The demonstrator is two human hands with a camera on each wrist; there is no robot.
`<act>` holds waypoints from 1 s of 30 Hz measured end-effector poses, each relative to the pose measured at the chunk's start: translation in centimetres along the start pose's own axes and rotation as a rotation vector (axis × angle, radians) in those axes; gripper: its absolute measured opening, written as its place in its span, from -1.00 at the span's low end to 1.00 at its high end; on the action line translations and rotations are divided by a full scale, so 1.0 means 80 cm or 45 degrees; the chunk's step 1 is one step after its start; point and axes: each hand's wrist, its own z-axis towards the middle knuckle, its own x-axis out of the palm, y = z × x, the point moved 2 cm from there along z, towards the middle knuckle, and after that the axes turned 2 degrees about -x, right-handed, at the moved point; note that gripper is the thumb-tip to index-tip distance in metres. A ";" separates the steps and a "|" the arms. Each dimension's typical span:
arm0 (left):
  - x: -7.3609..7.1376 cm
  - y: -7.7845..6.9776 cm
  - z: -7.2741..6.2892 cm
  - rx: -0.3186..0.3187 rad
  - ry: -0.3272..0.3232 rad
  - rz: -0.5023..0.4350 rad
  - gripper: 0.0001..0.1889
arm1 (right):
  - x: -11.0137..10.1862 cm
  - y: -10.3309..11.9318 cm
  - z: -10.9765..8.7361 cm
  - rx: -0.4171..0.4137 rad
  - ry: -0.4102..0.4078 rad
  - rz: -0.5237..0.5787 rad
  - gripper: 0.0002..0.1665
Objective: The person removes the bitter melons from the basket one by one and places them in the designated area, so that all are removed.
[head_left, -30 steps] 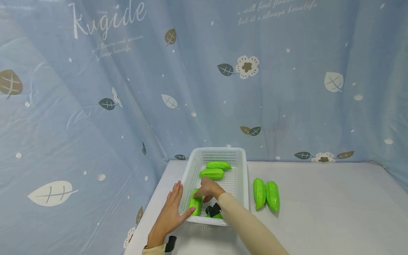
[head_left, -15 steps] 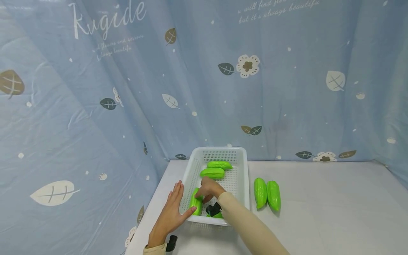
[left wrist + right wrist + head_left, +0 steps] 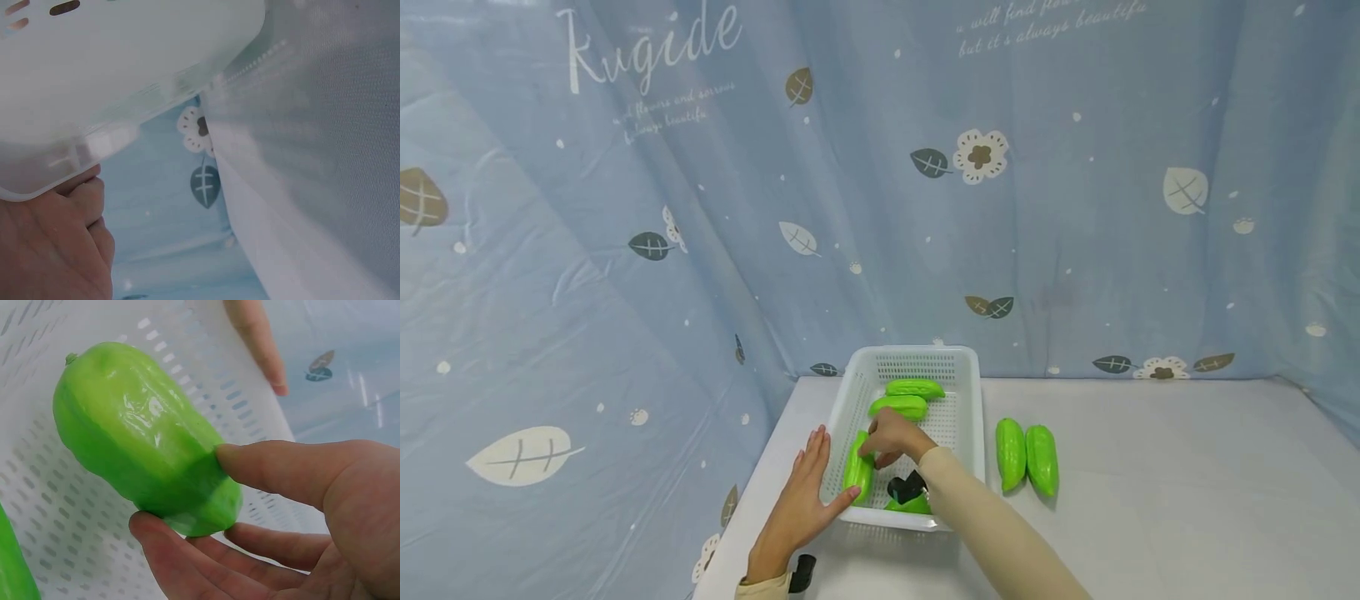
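Note:
A white slotted plastic basket (image 3: 977, 433) stands on the table. Inside it, my right hand (image 3: 895, 435) pinches one end of a glossy green gourd (image 3: 137, 425), thumb on top and fingers beneath in the right wrist view. That gourd lies lengthwise by the basket's left wall. My left hand (image 3: 805, 500) holds the basket at its near left corner, thumb over the rim and fingers along the outside. Two more gourds (image 3: 898, 407) lie crosswise toward the basket's far end. Another gourd (image 3: 910, 505) by the near wall is partly hidden under the right wrist.
Two matching green gourds (image 3: 1026, 458) lie side by side on the white table (image 3: 1165, 483), right of the basket. A blue patterned curtain (image 3: 880, 208) rises behind the table and along its left side. Black wrist cameras (image 3: 802, 573) are worn on both wrists.
My right hand has moved slightly toward the far end with the gourd in its grasp. More of the near gourd now shows under the wrist. The left hand has stayed put.

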 end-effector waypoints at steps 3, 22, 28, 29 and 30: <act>0.001 0.001 -0.001 0.014 -0.008 0.005 0.08 | -0.005 0.002 -0.003 -0.030 -0.011 0.001 -0.40; 0.001 0.003 0.001 0.010 -0.005 -0.021 0.09 | -0.038 0.008 -0.017 -0.067 0.002 0.084 -0.32; 0.001 0.002 0.000 -0.008 0.017 -0.033 0.09 | -0.047 0.006 -0.024 -0.095 0.015 0.131 -0.32; 0.001 0.001 0.000 -0.008 0.020 -0.036 0.09 | -0.048 0.006 -0.025 -0.098 0.016 0.140 -0.31; 0.000 0.001 0.000 -0.008 0.022 -0.039 0.09 | -0.050 0.006 -0.026 -0.101 0.016 0.149 -0.31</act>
